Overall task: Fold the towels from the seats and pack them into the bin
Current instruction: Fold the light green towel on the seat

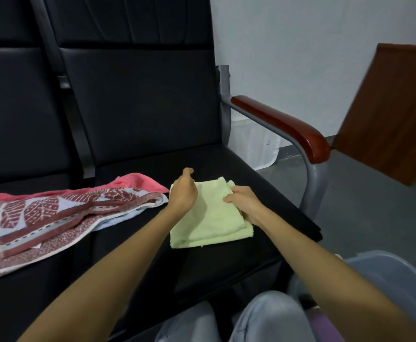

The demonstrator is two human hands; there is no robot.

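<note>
hands bracket the folded green towel (209, 218): left hand (183, 193) loosely curled, empty; right hand (245, 203) pressing its right edge; bin (384, 270) nearer the right.

Pale green terry towel (209, 218): folded flat, on right black seat.
Red leaf-patterned towel (44, 213): spread, rumpled, left seat.
Translucent grey-blue plastic bin (399, 275): lower right.

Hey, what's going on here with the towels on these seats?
A person is folding a pale green towel on the black seat. The left hand rests on its left edge and the right hand presses on its right side; the towel already lies in folded layers. A red patterned towel lies unfolded on the next seat. The bin sits at lower right; its inside is not visible.
</note>
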